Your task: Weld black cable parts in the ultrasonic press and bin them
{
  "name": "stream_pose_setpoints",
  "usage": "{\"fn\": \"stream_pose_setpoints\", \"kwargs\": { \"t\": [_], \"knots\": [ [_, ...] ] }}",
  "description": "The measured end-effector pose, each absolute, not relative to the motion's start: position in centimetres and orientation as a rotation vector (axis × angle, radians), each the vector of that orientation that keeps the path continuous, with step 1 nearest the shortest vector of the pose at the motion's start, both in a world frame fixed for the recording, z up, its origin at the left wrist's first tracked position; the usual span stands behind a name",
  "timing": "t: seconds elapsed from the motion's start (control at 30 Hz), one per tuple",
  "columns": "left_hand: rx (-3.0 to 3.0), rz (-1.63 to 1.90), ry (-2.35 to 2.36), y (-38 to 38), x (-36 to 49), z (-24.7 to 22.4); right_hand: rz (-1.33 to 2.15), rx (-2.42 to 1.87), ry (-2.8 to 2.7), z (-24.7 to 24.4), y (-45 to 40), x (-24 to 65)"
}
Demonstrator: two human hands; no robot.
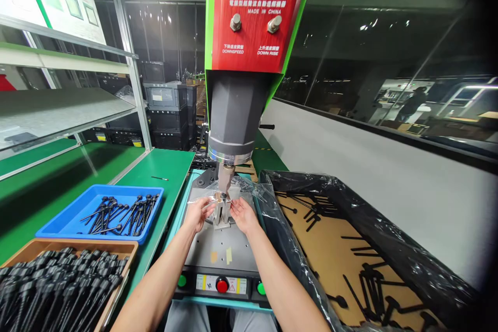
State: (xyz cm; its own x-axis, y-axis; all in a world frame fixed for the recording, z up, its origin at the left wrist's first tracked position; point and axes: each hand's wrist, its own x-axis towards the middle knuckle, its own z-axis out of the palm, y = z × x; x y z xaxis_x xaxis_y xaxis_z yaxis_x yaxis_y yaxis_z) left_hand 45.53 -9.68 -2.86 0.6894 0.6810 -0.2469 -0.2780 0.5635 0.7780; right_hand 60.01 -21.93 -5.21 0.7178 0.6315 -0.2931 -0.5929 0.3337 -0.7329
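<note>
Steadily: left hand (199,213), right hand (243,214) flank fixture (222,217), fingers part-curled, can't tell if gripping; best keep clear of horn (225,178).

Silvery metal fixture (226,212) — upright, slotted

On the red panel (251,36) we read XIAOJIANG, a +86 (0769) number, MADE IN CHINA, DOWNSPEED and DOWN RISE; on the label (237,286) beside the red button (222,285), a warning triangle (232,285).
</note>
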Motion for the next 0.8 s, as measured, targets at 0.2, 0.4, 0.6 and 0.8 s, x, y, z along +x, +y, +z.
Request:
{"fn": "stream_pose_setpoints", "kwargs": {
  "t": [0.2,0.4,0.6,0.8],
  "knots": [
    [0.717,0.541,0.602,-10.4,44.4,-3.1,0.832,-0.939,-0.030,-5.6,-22.8,59.5],
    [0.664,0.477,0.623,-10.9,43.1,-3.6,0.850,-0.891,0.073,-5.8,-23.5,59.1],
    [0.667,0.438,0.655,-12.4,41.4,-4.0,0.856,-0.826,0.147,-4.9,-24.3,58.6],
    [1.111,0.657,0.834,-14.7,34.6,-7.2,0.783,-0.953,0.135,-8.5,-30.9,55.3]
  ]
}}
